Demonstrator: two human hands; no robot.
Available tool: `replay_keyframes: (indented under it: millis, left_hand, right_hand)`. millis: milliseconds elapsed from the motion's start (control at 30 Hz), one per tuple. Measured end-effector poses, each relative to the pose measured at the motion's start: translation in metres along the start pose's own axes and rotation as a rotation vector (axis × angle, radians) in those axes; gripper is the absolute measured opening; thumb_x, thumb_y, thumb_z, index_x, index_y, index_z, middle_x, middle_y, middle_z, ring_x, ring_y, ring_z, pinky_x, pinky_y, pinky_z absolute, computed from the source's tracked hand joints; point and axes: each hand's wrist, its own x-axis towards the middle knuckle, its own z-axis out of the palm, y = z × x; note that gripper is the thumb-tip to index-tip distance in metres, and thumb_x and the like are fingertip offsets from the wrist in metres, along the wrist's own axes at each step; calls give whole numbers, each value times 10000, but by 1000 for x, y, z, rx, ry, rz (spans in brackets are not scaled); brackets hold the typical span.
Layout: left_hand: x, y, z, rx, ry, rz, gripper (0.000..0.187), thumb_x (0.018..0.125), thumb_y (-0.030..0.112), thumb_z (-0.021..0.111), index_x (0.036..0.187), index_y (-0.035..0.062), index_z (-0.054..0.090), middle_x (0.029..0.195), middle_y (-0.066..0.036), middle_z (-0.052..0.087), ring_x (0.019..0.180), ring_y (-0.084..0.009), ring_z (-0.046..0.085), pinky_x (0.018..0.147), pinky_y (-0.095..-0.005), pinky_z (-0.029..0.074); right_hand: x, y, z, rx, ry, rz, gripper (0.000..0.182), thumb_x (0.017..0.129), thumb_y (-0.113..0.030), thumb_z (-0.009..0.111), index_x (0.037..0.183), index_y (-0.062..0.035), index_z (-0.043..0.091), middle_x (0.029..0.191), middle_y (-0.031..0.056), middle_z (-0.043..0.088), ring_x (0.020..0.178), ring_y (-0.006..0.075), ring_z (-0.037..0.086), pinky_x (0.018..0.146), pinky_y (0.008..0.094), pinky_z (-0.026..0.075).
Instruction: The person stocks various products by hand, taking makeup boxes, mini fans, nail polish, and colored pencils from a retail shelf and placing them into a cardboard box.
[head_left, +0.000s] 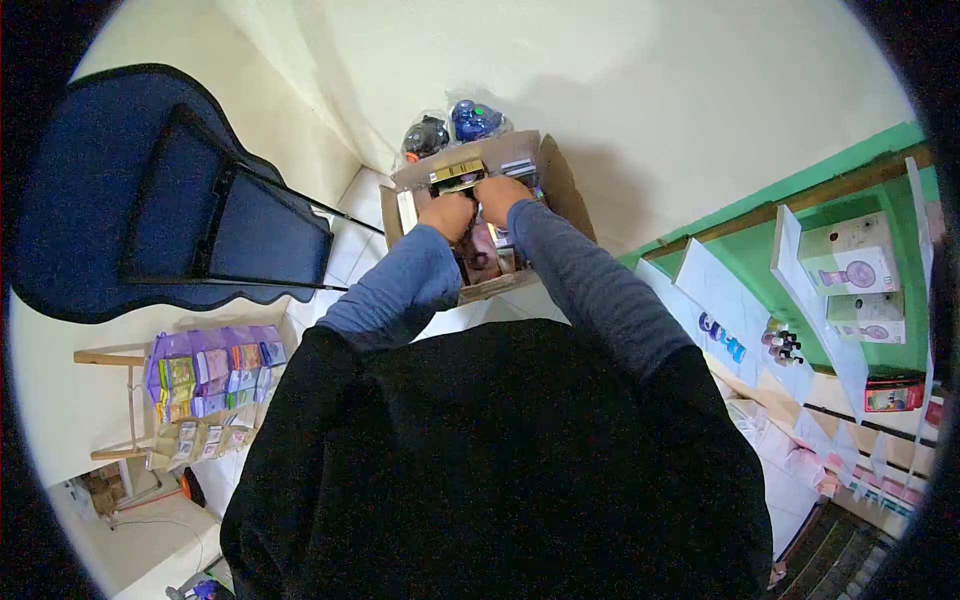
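Note:
An open cardboard box [568, 190] stands on the floor against the wall, with its flaps up and several small packages inside. Both hands are over the box, close together. My left hand [448, 215] is closed, its fingertips hidden from view. Beside it, my right hand [497, 198] is also closed, near a black and gold box [457, 172] at the far side; what its fingers hold is hidden. A white box [407, 211] lies at the left inside edge. Pink packaging [482, 255] shows below the hands.
Two plastic-wrapped items, one black [427, 138] and one blue [477, 120], sit behind the box. A dark blue padded panel [90, 190] is at the left, above a purple hanging organizer [212, 368]. White shelves [715, 300] with goods line the right wall.

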Motion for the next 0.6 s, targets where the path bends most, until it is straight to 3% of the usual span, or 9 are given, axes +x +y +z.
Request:
replay_keyframes:
  millis: [200, 400, 500, 600]
  left_hand:
    - [-1, -5, 2, -73, 54, -10, 166, 769, 85, 524, 794, 22, 676, 845, -222, 649, 812, -351, 652, 702, -431, 529]
    - [3, -8, 9, -113, 105, 28, 168, 767, 65, 514, 854, -7, 639, 817, -234, 639, 797, -370, 642, 702, -445, 521]
    - [6, -9, 13, -153, 168, 21, 179, 751, 45, 527, 896, -16, 611, 818, -240, 635, 797, -380, 637, 698, -455, 517]
    - [4, -13, 10, -129, 160, 105, 200, 740, 32, 544, 930, -15, 582, 819, -242, 632, 804, -385, 633, 700, -461, 514]
  right_hand:
    - [12, 0, 21, 87, -1, -7, 201, 723, -121, 598, 867, -6, 678, 884, 239, 645, 861, 373, 639, 768, 455, 514]
    - [15, 3, 30, 195, 2, 42, 193, 709, -87, 611, 865, 6, 674, 894, 235, 644, 862, 384, 634, 779, 463, 506]
    - [21, 11, 42, 223, 76, -8, 243, 691, -173, 666, 896, -44, 652, 856, 215, 643, 831, 377, 627, 767, 454, 495]
    - [11, 14, 29, 168, 68, -71, 274, 689, -164, 674, 931, -40, 640, 873, 200, 647, 851, 372, 624, 773, 447, 491]
